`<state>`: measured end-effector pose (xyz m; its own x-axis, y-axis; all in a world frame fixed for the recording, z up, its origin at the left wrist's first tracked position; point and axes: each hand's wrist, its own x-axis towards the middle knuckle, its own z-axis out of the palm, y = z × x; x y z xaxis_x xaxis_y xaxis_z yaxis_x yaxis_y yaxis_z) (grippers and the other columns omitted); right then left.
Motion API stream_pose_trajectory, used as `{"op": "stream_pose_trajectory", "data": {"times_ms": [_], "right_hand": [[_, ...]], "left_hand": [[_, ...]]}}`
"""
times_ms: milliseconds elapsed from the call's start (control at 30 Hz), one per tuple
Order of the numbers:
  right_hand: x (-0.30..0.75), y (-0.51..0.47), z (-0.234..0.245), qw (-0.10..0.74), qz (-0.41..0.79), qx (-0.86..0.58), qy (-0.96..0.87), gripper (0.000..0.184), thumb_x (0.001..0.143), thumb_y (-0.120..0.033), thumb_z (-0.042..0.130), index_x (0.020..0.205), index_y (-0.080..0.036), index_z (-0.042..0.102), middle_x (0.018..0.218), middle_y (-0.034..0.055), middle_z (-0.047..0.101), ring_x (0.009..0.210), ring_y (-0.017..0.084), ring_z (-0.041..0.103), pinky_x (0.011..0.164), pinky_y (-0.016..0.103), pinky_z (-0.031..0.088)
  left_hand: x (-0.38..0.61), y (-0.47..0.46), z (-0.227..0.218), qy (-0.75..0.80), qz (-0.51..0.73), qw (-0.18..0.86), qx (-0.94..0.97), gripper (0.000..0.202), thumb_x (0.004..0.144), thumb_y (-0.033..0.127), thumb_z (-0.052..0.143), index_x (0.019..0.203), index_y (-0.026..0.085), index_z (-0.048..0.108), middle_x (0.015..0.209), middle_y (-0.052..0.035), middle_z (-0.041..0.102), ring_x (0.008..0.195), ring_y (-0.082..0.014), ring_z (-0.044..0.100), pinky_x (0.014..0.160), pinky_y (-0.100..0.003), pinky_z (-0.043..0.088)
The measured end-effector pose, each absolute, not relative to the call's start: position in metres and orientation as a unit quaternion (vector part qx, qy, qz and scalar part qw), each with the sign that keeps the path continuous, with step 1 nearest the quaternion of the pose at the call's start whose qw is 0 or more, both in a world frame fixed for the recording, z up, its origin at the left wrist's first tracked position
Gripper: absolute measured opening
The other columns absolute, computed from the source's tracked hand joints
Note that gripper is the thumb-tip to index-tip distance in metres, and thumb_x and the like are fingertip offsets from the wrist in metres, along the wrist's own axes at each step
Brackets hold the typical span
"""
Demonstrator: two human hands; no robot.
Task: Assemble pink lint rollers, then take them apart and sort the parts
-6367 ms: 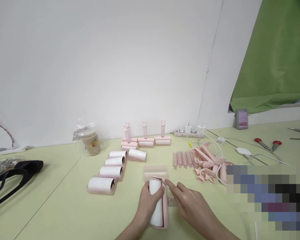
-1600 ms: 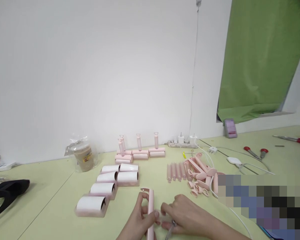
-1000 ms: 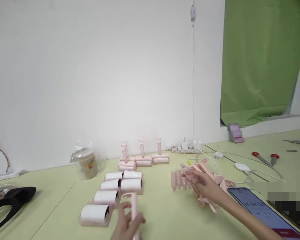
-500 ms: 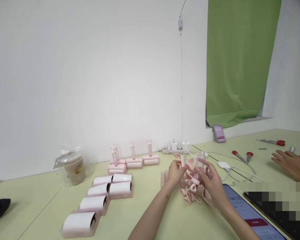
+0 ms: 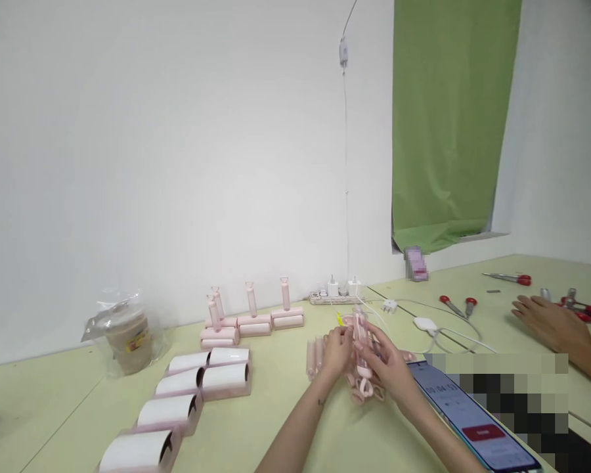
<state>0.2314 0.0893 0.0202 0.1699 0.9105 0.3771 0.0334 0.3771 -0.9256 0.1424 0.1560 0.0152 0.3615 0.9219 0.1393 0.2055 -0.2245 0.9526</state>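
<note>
My right hand (image 5: 387, 368) is closed around a clear tube-shaped handle (image 5: 360, 332) with pink inside, held upright. My left hand (image 5: 338, 353) is closed at the tube's left side, its fingertips close to the upper part. What those left fingers pinch is mostly hidden; a pale pink part showed there a moment earlier. Beneath both hands lies a heap of pink looped parts (image 5: 358, 396), largely covered by the hands. Left of my left hand, clear pinkish tubes (image 5: 315, 358) stand together on the table.
Several pink roller pieces with upright handles (image 5: 254, 326) line the wall. White paper rolls in pink cases (image 5: 165, 412) stand front left, a bagged cup (image 5: 131, 338) beyond. On the right are a phone (image 5: 473, 410), cables, red-handled tools (image 5: 452, 305) and another person's hand (image 5: 546, 320).
My hands have come closer together, and the right one has brought the clear handle left toward the left hand. The pink part in my left hand is now mostly hidden. The view has shifted slightly.
</note>
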Motion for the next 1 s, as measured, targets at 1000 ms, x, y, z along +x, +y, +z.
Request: {"op": "stream_pose_trajectory", "data": {"times_ms": [1000], "right_hand": [[0.158, 0.048, 0.015, 0.289, 0.343, -0.449, -0.773, 0.029, 0.085, -0.045, 0.033, 0.097, -0.024, 0.050, 0.065, -0.0028, 0.047, 0.055, 0.013, 0.045, 0.052, 0.023, 0.035]], "left_hand": [[-0.018, 0.032, 0.005, 0.512, 0.385, 0.259, 0.722, 0.021, 0.075, 0.039, 0.052, 0.089, 0.024, 0.056, 0.076, 0.0012, 0.056, 0.058, -0.0123, 0.048, 0.059, -0.023, 0.036]]}}
